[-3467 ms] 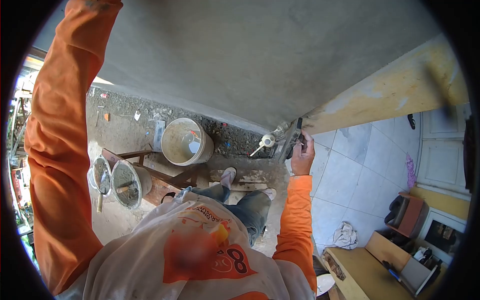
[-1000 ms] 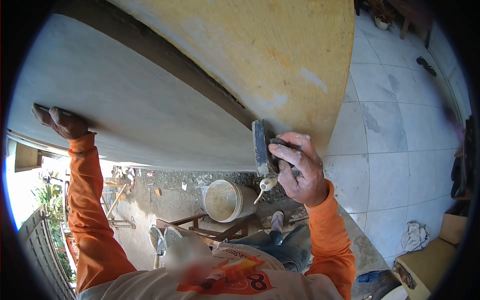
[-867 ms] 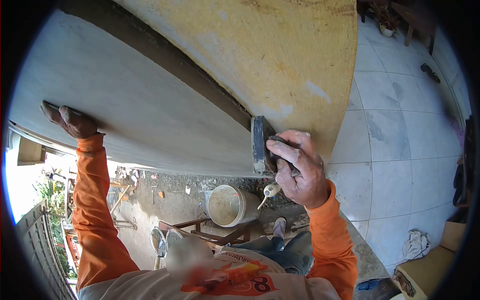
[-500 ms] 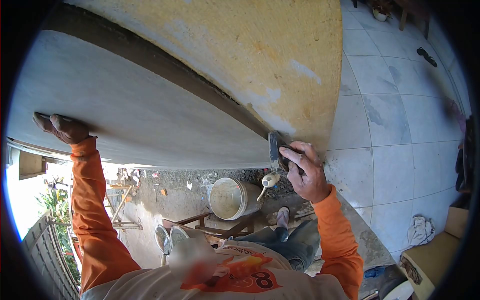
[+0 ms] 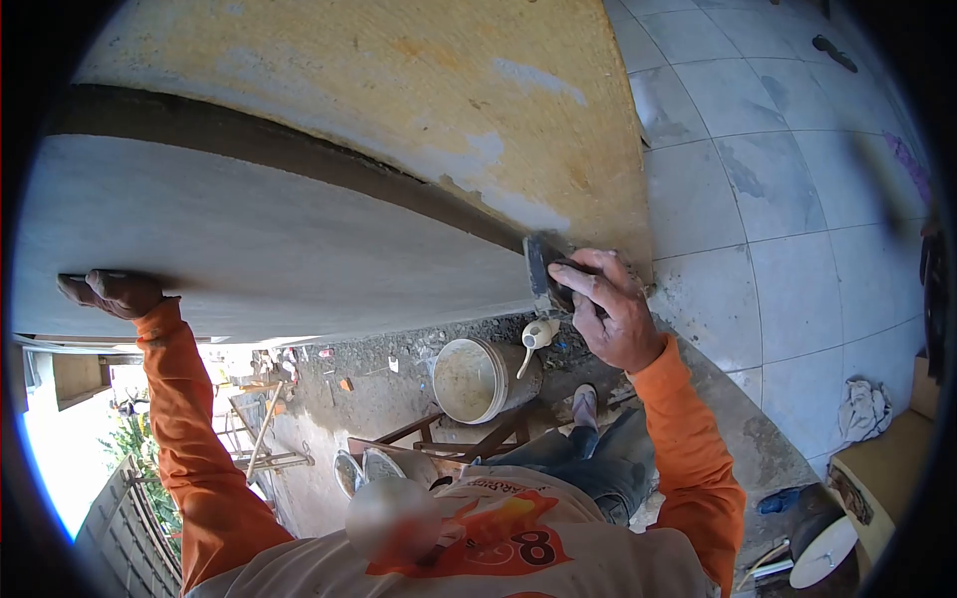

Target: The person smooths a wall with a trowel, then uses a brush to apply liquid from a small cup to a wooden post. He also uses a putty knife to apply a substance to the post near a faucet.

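Empty mortar-stained bucket [image 5: 485,380] below right hand [image 5: 613,311]

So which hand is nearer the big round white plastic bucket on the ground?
Right. The right hand, gripping a dark flat trowel at the wall corner, sits just above the white plastic bucket in the picture. The left hand is far off, pressed against the grey wall.

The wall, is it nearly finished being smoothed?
The big grey wall face already looks smooth and even. Right now the right hand presses a float at the corner, by the dark strip, while the left hand rests on the grey face. The yellow side looks patchy and rough, so that seems left.
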`<state>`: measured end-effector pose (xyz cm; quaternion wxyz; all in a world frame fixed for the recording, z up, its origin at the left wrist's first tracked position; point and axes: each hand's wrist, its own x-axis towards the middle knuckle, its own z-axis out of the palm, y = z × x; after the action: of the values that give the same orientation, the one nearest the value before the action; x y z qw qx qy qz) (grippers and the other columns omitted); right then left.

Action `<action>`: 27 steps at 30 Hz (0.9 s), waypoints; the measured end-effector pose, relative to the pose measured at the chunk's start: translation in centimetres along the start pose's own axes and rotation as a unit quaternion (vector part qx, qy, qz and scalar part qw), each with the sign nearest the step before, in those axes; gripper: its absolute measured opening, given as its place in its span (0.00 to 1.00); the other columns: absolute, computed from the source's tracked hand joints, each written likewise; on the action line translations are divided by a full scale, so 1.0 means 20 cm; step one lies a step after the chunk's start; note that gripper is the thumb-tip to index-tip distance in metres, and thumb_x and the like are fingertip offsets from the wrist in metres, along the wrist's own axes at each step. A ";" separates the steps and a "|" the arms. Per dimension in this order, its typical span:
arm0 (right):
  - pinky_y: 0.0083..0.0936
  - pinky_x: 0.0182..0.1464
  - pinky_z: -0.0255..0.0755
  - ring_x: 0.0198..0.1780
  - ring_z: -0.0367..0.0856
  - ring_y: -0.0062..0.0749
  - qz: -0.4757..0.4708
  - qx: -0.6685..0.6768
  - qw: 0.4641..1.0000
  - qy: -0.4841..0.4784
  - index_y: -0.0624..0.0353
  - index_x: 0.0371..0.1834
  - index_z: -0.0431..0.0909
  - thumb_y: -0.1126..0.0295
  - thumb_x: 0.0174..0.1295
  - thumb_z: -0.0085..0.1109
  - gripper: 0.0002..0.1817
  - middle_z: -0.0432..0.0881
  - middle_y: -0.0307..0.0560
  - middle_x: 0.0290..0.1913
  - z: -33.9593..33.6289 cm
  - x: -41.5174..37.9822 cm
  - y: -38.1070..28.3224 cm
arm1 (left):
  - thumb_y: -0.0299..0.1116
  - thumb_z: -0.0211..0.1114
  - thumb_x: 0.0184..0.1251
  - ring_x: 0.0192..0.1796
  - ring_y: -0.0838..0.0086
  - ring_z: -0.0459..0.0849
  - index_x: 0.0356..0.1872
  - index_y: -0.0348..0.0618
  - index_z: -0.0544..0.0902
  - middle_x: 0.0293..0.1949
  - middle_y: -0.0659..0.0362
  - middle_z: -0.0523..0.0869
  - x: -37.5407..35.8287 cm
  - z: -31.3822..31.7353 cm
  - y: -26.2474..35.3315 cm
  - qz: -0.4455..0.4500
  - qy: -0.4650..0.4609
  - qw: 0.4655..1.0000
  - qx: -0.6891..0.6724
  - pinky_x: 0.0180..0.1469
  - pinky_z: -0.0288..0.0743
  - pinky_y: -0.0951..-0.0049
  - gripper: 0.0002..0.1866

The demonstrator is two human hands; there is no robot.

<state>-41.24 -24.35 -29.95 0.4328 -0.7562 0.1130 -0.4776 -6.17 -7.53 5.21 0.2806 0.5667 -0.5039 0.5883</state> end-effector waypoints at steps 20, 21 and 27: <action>0.34 0.48 0.72 0.47 0.75 0.46 0.078 -0.004 0.997 -0.022 0.52 0.52 0.76 0.86 0.49 0.49 0.26 0.72 0.53 0.48 0.10 -0.27 0.33 | 0.35 0.55 0.69 0.58 0.47 0.69 0.55 0.50 0.59 0.58 0.38 0.63 0.00 -0.07 -0.41 0.300 0.002 0.929 0.218 0.53 0.71 0.49 0.18; 0.34 0.47 0.73 0.46 0.75 0.46 0.085 0.002 0.996 -0.023 0.52 0.52 0.76 0.85 0.48 0.50 0.26 0.72 0.53 0.49 0.09 -0.28 0.31 | 0.35 0.54 0.69 0.59 0.47 0.69 0.55 0.50 0.59 0.58 0.38 0.63 0.00 -0.07 -0.44 0.254 -0.007 0.950 0.183 0.53 0.71 0.50 0.18; 0.33 0.45 0.73 0.45 0.75 0.44 0.006 0.039 0.999 0.004 0.52 0.53 0.76 0.85 0.48 0.50 0.27 0.71 0.51 0.49 0.07 -0.05 0.13 | 0.37 0.55 0.69 0.58 0.48 0.69 0.55 0.49 0.59 0.58 0.39 0.64 0.03 -0.06 -0.37 0.338 0.001 0.917 0.211 0.54 0.69 0.50 0.19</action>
<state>-39.92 -24.60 -32.81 0.4650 -0.7361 0.1004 -0.4816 -0.17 -4.12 7.94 -0.0604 0.4086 -0.5291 0.7412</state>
